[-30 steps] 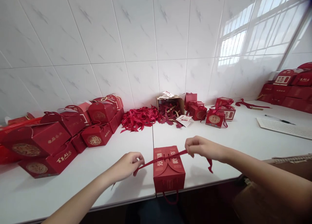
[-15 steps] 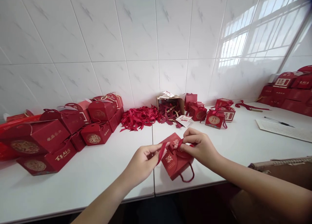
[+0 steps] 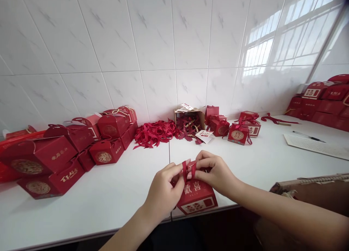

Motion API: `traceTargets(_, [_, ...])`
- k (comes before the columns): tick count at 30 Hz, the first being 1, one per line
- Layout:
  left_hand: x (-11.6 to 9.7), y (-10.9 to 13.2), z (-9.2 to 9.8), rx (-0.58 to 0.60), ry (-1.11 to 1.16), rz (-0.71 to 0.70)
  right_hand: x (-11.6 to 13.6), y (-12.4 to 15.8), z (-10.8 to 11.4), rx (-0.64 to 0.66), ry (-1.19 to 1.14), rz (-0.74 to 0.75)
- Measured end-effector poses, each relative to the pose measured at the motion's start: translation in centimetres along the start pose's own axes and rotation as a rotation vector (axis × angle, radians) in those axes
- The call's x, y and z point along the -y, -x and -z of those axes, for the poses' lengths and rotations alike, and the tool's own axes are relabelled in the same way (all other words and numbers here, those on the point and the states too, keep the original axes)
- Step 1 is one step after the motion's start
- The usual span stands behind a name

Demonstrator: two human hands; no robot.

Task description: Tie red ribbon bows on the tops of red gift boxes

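Observation:
A small red gift box (image 3: 196,192) with gold lettering on top and a double-happiness panel on its side stands at the table's front edge. Above its lid, my left hand (image 3: 167,185) pinches one part of a red ribbon (image 3: 184,170) between thumb and fingers. My right hand (image 3: 215,172) grips another part of the same ribbon just to the right, the two hands nearly touching. Part of the lid is hidden behind the fingers.
Red boxes (image 3: 106,150) are stacked at the left. Loose red ribbons (image 3: 155,132) lie by the wall, beside a small carton (image 3: 202,120) of ribbon pieces. Tied boxes (image 3: 238,134), a pen (image 3: 309,136) on a sheet and more stacked boxes (image 3: 329,107) are at right. A cardboard box (image 3: 313,192) stands close right.
The box has been turned, so its double-happiness side now faces me and its cord handle no longer shows. Both hands have come closer together with the ribbon.

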State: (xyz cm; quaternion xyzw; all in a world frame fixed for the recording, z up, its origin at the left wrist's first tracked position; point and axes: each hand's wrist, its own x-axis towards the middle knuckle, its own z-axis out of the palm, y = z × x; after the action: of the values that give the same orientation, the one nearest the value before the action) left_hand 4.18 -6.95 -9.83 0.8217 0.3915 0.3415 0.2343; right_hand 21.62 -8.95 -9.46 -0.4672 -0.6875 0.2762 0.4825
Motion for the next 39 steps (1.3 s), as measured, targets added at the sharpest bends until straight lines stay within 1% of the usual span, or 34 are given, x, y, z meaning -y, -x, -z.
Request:
traceTargets(3, [-0.3, 0.2, -0.5, -0.021, -0.195, -0.061, 0.0, -0.2, -0.1, 0.030, -0.010, -0.024])
traceTargets(7, [-0.7, 0.4, -1.0, -0.024, -0.323, -0.087, -0.2, -0.4, -0.1, 0.055, -0.031, -0.095])
traceTargets(10, [-1.0, 0.7, -1.1, 0.019, -0.378, -0.072, -0.2, -0.5, 0.1, 0.106, -0.108, -0.208])
traceTargets(13, [-1.0, 1.0, -0.9, 0.069, -0.322, -0.076, -0.2, -0.6, 0.4, 0.192, -0.194, -0.265])
traceTargets(15, [-0.8, 1.1, -0.7, 0.101, -0.218, -0.101, -0.3, -0.8, 0.6, 0.252, -0.196, -0.252])
traceTargets(17, [-0.5, 1.0, -0.5, 0.142, -0.128, -0.141, -0.4, -0.9, 0.7, 0.282, -0.141, -0.234])
traceTargets(19, [-0.2, 0.6, 0.0, 0.201, -0.090, -0.186, -0.5, -1.0, 0.9, 0.305, -0.070, -0.232])
traceTargets(22, [0.1, 0.0, 0.9, 0.299, -0.086, -0.244, -0.8, -1.0, 1.1, 0.378, -0.005, -0.231])
traceTargets(25, [0.0, -0.7, 1.6, 0.359, -0.086, -0.287, -0.9, -1.0, 1.3, 0.490, 0.030, -0.137])
traceTargets(28, [-0.2, -1.1, 1.9, 0.382, -0.056, -0.299, -1.0, -1.1, 1.3, 0.586, 0.046, -0.023])
traceTargets(31, [-0.1, -1.1, 2.0, 0.330, -0.042, -0.243, -0.9, -1.1, 1.6, 0.604, 0.062, 0.005])
traceTargets(33, [0.4, -0.7, 2.5, 0.270, -0.059, -0.154, -0.8, -1.0, 2.3, 0.581, 0.115, 0.000])
traceTargets(35, [1.1, -0.1, 3.3, 0.242, -0.097, -0.042, -0.7, -1.0, 3.1, 0.543, 0.200, -0.006])
traceTargets(37, [1.6, 0.4, 4.3, 0.262, -0.140, 0.048, -0.7, -1.0, 3.9, 0.517, 0.274, 0.005])
traceTargets(39, [1.7, 0.7, 5.0, 0.301, -0.138, 0.074, -0.8, -1.0, 4.1, 0.503, 0.334, 0.046])
